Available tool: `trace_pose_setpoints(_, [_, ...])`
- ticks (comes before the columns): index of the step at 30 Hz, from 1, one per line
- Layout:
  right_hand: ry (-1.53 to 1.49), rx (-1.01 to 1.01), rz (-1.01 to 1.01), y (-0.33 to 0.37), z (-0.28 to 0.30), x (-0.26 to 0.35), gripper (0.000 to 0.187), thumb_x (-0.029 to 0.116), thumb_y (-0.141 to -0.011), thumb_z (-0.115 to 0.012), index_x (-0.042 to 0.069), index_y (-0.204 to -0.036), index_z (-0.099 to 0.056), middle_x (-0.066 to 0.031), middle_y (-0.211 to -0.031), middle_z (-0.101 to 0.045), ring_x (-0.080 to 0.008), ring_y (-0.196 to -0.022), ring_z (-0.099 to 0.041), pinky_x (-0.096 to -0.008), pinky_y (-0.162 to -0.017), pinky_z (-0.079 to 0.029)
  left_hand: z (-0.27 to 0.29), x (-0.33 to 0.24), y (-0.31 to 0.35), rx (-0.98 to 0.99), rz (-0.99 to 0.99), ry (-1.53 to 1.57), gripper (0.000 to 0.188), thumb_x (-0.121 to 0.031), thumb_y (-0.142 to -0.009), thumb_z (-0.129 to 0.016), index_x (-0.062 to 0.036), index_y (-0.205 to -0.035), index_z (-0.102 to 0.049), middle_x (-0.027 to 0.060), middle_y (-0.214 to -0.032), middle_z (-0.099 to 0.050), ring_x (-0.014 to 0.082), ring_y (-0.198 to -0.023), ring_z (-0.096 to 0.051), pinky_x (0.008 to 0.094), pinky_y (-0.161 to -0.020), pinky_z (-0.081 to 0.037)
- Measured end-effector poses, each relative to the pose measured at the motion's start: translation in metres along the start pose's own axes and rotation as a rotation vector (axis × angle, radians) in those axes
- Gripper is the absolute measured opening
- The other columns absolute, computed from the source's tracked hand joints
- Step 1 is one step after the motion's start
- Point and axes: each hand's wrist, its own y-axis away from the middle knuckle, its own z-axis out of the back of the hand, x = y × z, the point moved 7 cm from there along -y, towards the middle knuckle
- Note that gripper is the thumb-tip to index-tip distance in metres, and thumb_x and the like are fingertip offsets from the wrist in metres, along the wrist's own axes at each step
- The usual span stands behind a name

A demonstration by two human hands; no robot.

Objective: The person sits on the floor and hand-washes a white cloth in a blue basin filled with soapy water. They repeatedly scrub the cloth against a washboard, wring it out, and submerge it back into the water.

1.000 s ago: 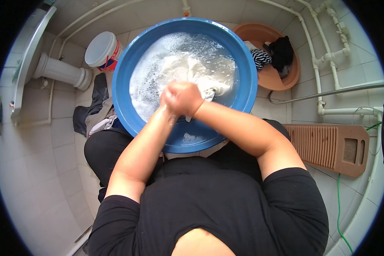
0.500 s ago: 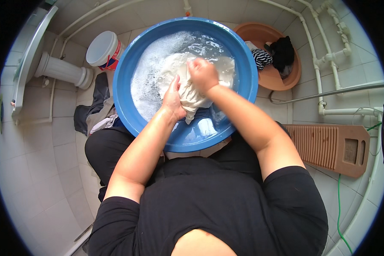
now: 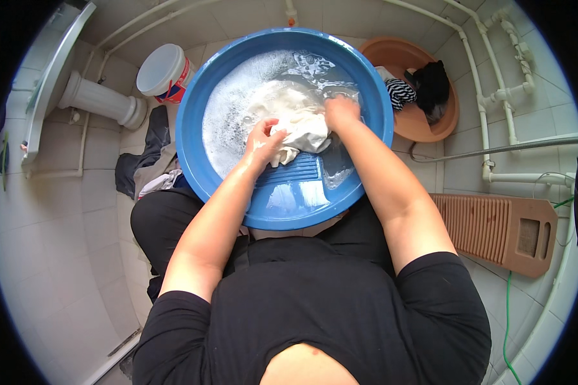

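Observation:
A wet off-white cloth (image 3: 305, 130) lies bunched in the soapy water (image 3: 228, 112) of a large round blue washtub (image 3: 186, 163). Part of it rests at the top of the tub's built-in ridged washboard (image 3: 292, 169). My left hand (image 3: 262, 142) grips the cloth's left side, its thumb and fingers bent around a fold. At the cloth's right side, my right hand (image 3: 342, 111) is curled against the fabric, knuckles up. Water and the back of the hand partly hide its fingertips. The kind of garment cannot be made out.
An orange-brown basin (image 3: 444, 128) with striped and black clothes stands at the right rear. A brown washboard (image 3: 488, 228) lies at my right, near a grey hose (image 3: 507, 149). A white bucket (image 3: 167, 70) and piled clothes (image 3: 149, 160) are on the left.
My right hand has lowered from above the cloth to its right side, at the water. The cloth has spread lower and rightward, uncovering more of the tub's ridges. My left hand stays beside it.

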Motion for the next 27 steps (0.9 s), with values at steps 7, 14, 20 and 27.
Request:
trace_pose_setpoints(7, [-0.862, -0.359, 0.588, 0.073, 0.042, 0.123, 0.033, 0.028, -0.068, -0.061, 0.006, -0.092, -0.062, -0.0150, -0.097, -0.058, -0.0318, -0.091, -0.057, -0.0394, -0.079, -0.046, 0.010, 0.055, -0.027, -0.061, 0.221, 0.966, 0.029, -0.029, -0.089, -0.049, -0.0046, -0.102, -0.054, 0.0098, -0.091, -0.059, 0.0223, -0.084, -0.060, 0.0350, -0.075, -0.050])
trace_pose_setpoints(14, [-0.705, -0.431, 0.532, 0.100, 0.048, 0.126, 0.017, 0.028, -0.071, -0.056, 0.012, -0.072, -0.061, -0.0114, -0.075, -0.061, -0.0309, -0.070, -0.060, -0.0398, -0.064, -0.047, -0.025, 0.011, 0.006, 0.197, 0.290, 1.100, 0.035, -0.039, -0.090, -0.046, -0.0071, -0.102, -0.055, 0.0112, -0.098, -0.059, 0.0257, -0.087, -0.058, 0.0398, -0.081, -0.047])
trace_pose_setpoints(20, [-0.729, -0.586, 0.588, 0.118, 0.047, 0.140, 0.014, 0.026, -0.071, -0.058, 0.012, -0.067, -0.060, -0.0087, -0.070, -0.060, -0.0290, -0.066, -0.059, -0.0393, -0.059, -0.048, -0.026, 0.010, 0.014, 0.010, 0.382, 0.973, 0.035, -0.036, -0.090, -0.045, -0.0057, -0.105, -0.054, 0.0128, -0.103, -0.058, 0.0259, -0.094, -0.056, 0.0404, -0.084, -0.046])
trace_pose_setpoints(27, [-0.467, -0.544, 0.446, 0.074, 0.043, 0.104, 0.024, 0.032, -0.075, -0.058, 0.011, -0.086, -0.061, -0.0087, -0.088, -0.060, -0.0280, -0.081, -0.059, -0.0390, -0.067, -0.048, -0.002, -0.017, 0.032, 0.166, 0.376, 0.718, 0.031, -0.027, -0.088, -0.052, -0.0008, -0.104, -0.056, 0.0118, -0.098, -0.061, 0.0234, -0.089, -0.060, 0.0354, -0.079, -0.049])
